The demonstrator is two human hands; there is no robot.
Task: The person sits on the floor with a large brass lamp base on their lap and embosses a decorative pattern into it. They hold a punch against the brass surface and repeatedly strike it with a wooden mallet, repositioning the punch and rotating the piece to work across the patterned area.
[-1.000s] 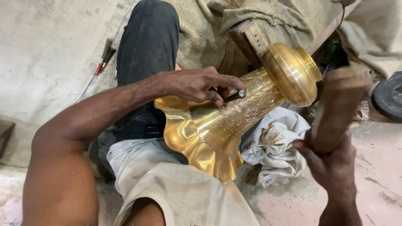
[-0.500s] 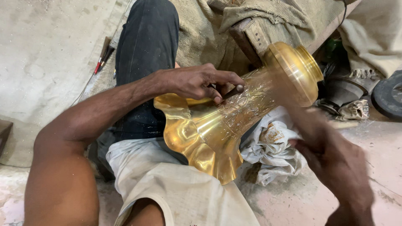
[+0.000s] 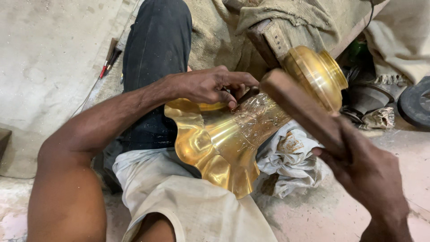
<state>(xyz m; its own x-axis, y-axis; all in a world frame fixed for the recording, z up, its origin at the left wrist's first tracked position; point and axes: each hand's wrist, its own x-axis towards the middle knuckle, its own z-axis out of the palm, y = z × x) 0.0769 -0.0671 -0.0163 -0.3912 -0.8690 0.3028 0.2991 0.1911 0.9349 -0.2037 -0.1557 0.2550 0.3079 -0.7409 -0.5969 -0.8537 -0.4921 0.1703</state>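
A shiny brass vase (image 3: 233, 134) with a wavy flared mouth and a round base lies tilted across my lap, its engraved neck facing up. My left hand (image 3: 210, 85) rests on the neck, fingers pinched on a small metal punch whose tip touches the engraved surface. My right hand (image 3: 367, 170) grips a wooden mallet (image 3: 300, 107) by its lower end; the mallet's head is right above the punch and my left fingers.
A crumpled white cloth (image 3: 291, 157) lies under the vase. A padded wooden block (image 3: 273, 38) supports the vase's base. Small tools (image 3: 109, 56) lie on the floor at the left. Dark metal parts and a rag (image 3: 380, 118) sit at the right.
My right hand swung the wooden mallet down and then brought it in over the punch. My left hand and the vase stayed in place.
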